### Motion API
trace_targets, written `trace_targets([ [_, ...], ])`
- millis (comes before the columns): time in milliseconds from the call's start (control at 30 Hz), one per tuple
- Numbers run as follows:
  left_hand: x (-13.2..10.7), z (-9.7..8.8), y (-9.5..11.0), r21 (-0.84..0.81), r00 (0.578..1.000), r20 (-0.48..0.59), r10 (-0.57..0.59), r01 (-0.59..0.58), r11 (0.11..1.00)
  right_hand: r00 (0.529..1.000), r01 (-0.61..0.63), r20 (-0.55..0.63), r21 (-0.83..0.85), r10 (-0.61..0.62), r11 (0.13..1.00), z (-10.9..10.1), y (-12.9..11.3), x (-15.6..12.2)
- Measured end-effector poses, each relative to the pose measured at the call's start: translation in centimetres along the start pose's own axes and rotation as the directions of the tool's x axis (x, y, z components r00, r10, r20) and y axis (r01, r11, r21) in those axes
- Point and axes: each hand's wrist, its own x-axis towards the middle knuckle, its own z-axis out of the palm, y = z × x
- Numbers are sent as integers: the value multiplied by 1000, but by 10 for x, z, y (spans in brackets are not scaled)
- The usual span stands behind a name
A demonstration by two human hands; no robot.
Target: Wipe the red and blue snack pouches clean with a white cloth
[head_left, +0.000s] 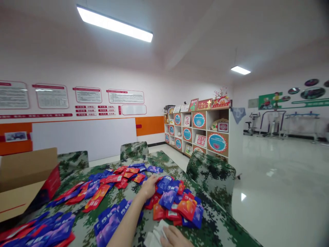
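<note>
Glossy red and blue pouches (168, 199) lie heaped on a green camouflage-clothed table (218, 219) before white cubby shelving (206, 128). The left hand (149, 188) touches some, grip unclear; the right hand (177, 236) holds a crumpled white wad (155, 235).

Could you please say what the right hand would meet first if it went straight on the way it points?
Probably the white cloth or paper just ahead, which the right hand seems to touch, though depth is unclear.

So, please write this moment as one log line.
left hand: at red-and-blue glossy packet pile; right hand: on crumpled white wad; surface: green camouflage-patterned tablecloth; left side: open brown cardboard box
</note>
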Motion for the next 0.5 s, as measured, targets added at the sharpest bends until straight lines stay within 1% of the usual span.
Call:
trace_targets([
  [33,2,6,-7,2,1000,12,20,-20,1000,1000,-26,3,-14,26,1000,4,-2,-1],
  [100,5,14,-19,1,998,19,63,-63,998,995,-100,17,-30,100,995,1,-9,-1],
  [167,5,19,-27,0,996,36,80,-80,997,986,-159,42,-27,160,987,-13,-18,1],
  [200,4,21,-29,-1,996,44,82,-82,997,985,-161,64,-10,161,987,-22,-22,3],
  [300,2,17,-25,-8,995,41,90,-90,996,972,-175,169,69,162,982,-49,-28,8],
  [367,-2,5,-19,-12,995,11,95,-95,995,954,-213,245,140,175,967,-62,-31,9],
  [400,-6,-4,-16,-14,995,-13,95,-95,995,944,-241,270,170,190,956,-67,-32,9],
  [467,-20,-30,-13,-14,994,-67,85,-86,996,929,-292,291,206,227,934,-72,-34,9],
  [500,-32,-46,-14,-11,993,-96,72,-74,997,926,-311,288,214,244,926,-73,-36,8],
])
